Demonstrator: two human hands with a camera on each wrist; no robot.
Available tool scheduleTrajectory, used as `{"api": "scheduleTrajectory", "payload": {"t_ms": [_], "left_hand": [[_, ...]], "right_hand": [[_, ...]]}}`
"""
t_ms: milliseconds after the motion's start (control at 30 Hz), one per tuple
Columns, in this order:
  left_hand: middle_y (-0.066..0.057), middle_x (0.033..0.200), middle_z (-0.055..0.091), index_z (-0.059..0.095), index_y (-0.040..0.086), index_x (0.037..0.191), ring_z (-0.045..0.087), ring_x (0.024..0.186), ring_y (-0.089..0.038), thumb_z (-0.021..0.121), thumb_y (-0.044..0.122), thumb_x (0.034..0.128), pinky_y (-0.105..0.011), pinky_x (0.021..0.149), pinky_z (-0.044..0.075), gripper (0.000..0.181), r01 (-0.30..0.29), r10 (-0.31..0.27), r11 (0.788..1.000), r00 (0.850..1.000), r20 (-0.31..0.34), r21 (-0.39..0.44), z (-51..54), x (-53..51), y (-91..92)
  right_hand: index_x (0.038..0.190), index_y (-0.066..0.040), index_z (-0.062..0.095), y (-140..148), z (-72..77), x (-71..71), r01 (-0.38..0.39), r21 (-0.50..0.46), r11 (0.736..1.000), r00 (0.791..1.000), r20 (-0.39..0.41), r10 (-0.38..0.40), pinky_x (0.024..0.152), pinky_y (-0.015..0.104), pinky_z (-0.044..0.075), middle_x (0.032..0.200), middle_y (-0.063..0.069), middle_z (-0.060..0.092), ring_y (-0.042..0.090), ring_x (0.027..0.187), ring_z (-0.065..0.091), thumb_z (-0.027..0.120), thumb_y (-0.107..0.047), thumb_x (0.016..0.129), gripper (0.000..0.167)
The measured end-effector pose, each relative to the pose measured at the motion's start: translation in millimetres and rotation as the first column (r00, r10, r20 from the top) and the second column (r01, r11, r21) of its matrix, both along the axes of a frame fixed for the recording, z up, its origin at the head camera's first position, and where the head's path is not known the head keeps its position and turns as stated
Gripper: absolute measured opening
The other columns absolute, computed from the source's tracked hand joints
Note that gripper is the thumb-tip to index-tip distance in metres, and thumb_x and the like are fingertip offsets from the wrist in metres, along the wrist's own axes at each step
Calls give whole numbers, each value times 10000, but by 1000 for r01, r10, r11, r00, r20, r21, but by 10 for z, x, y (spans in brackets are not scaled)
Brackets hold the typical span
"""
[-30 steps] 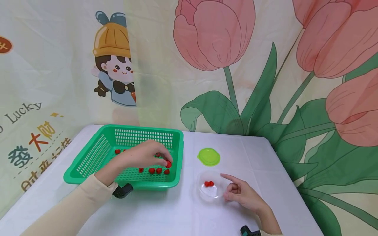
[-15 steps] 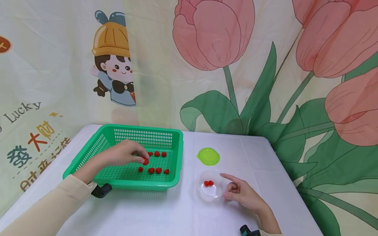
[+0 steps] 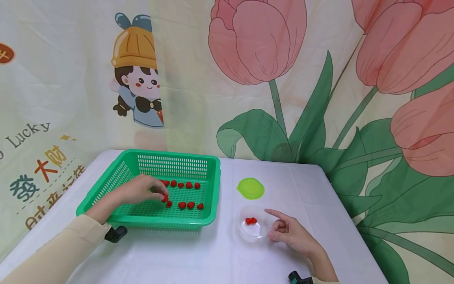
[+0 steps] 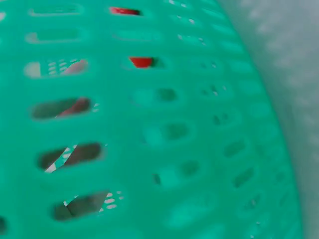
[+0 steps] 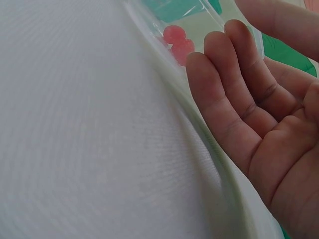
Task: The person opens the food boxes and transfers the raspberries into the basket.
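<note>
In the head view, my left hand (image 3: 140, 189) is over the green slotted basket (image 3: 159, 221), pinching a small red berry (image 3: 164, 198) between thumb and fingertips. Several more red berries (image 3: 190, 205) lie on the basket floor in two rows. The basket wall (image 4: 199, 204) fills most of the left wrist view and largely hides that hand. My right hand (image 3: 294, 236) rests beside a clear round bowl (image 3: 256, 233), its index finger extended along the rim and thumb at the side, other fingers loosely bent. A pair of red berries (image 5: 180, 46) sits inside the bowl.
A lime-green round lid (image 3: 251, 188) lies on the white-covered table (image 3: 198, 256), behind the bowl. A printed cloth (image 3: 188, 98) with tulips and a cartoon figure hangs along the table's back edge.
My left hand has moved left across the basket with the berry and then slightly lower, uncovering the back row of berries. The right hand and bowl have stayed put.
</note>
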State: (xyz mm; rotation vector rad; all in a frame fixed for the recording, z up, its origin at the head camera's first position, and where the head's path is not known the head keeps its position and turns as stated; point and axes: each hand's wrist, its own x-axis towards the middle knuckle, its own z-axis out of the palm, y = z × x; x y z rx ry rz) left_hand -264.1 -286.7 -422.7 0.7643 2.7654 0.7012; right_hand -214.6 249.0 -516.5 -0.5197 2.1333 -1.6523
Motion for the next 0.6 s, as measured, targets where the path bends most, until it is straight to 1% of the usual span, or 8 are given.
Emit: {"api": "scheduleTrajectory", "payload": {"t_ms": [100, 300, 400, 467, 600], "left_hand": [[72, 1067, 779, 814, 128, 1135, 698, 963, -120, 776, 171, 975, -318, 818, 592, 170, -20, 20, 1000, 1000, 9, -7, -55, -12, -34], [22, 1046, 786, 812, 90, 1110, 712, 941, -150, 780, 123, 963, -360, 806, 610, 154, -30, 30, 1000, 1000, 3, -6, -155, -24, -100], [33, 1031, 785, 814, 101, 1095, 713, 939, -145, 783, 115, 958, -361, 806, 608, 141, -50, 50, 999, 999, 4, -15, -205, -38, -126], [41, 1028, 781, 814, 112, 1089, 713, 944, -148, 783, 111, 958, -359, 804, 606, 135, -52, 53, 998, 999, 2, -21, -233, -45, -136], [43, 1034, 773, 811, 128, 1082, 709, 963, -176, 787, 117, 955, -361, 798, 601, 129, -30, 30, 999, 999, -11, -32, -268, -47, -132]], "right_hand": [[1620, -102, 424, 1, -1, 0, 2, 3, 1000, 1000, 1, -2, 855, 327, 630, 940, 96, 665, 180, 841, 721, 785, -82, 964, 749], [1619, -103, 428, 1, 7, 3, 7, 7, 1000, 1000, 6, -7, 852, 322, 629, 939, 94, 661, 187, 841, 724, 789, -94, 963, 749], [1619, -103, 427, 0, 11, 5, 7, 9, 1000, 1000, 7, -7, 852, 321, 629, 940, 95, 664, 187, 841, 723, 790, -92, 962, 751], [1619, -103, 426, 0, 12, 5, 7, 11, 1000, 1000, 5, -7, 851, 320, 628, 941, 98, 667, 188, 842, 723, 789, -90, 962, 751], [1618, -103, 428, 2, 7, 0, 6, 13, 1000, 1000, 4, -6, 848, 317, 628, 941, 102, 671, 189, 840, 723, 791, -91, 961, 751]]}}
